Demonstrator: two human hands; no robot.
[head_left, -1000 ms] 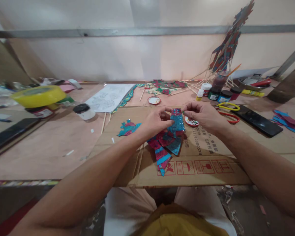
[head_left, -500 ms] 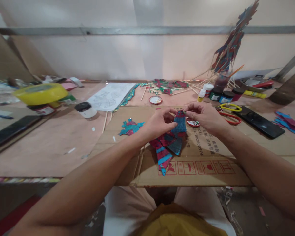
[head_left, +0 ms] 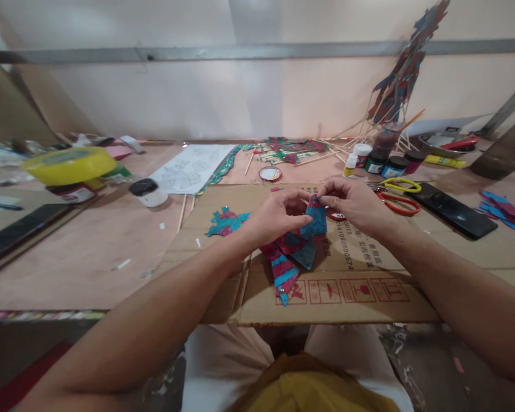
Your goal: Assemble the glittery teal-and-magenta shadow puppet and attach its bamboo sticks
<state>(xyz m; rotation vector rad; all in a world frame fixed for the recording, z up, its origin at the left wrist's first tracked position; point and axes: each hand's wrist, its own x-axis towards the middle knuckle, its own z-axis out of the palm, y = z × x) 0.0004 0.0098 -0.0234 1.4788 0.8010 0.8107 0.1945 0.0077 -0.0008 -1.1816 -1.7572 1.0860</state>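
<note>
A painted blue and magenta figure [head_left: 313,223] made of flat jointed pieces is held over the cardboard sheet [head_left: 223,274]. My left hand [head_left: 281,214] pinches its left side between thumb and fingers. At the narrow top of the blue piece, the fingertips of my right hand [head_left: 345,200] are closed on the tip. A striped magenta and blue part [head_left: 284,272] hangs toward me and lies on the cardboard. Left of my left hand, another blue and magenta part [head_left: 227,222] rests on the cardboard, partly hidden by my wrist.
Scissors [head_left: 399,203] and a black phone [head_left: 452,209] lie at the right. Paint jars [head_left: 395,167] stand behind them. Sticks with painted pieces [head_left: 289,150], a round lid [head_left: 270,173] and a drawing sheet [head_left: 193,166] are at the back. A white jar [head_left: 148,193] stands left.
The narrow top of the blue piece has turned slightly in my fingers. My right hand has shifted a little and now covers more of the small lid beside it.
</note>
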